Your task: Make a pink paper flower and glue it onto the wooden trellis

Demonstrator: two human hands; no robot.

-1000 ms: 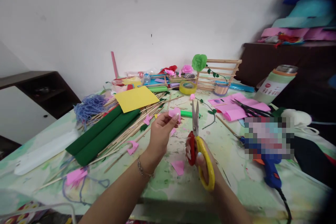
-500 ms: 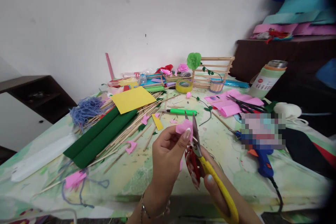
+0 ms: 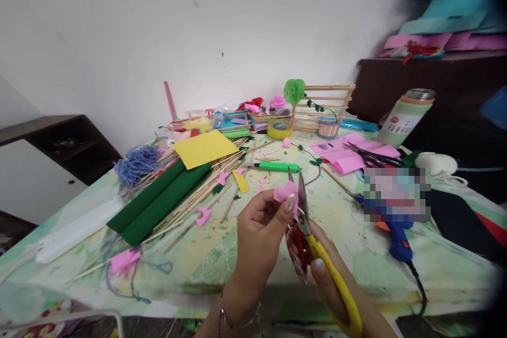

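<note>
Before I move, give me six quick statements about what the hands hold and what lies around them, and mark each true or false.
1. The left hand pinches a small pink paper piece. True.
2. The right hand holds the yellow-and-red-handled scissors. True.
3. The scissors are fully closed. False: their tips stand apart.
4. The right hand is touching the glue gun. False: the blue glue gun lies on the table, apart from both hands.
5. A green paper flower is at the upper left end of the wooden stick fence. True.
6. The yellow sheet lies wholly underneath the dark green roll. False: the yellow sheet partly overlaps the dark green roll from above.
</note>
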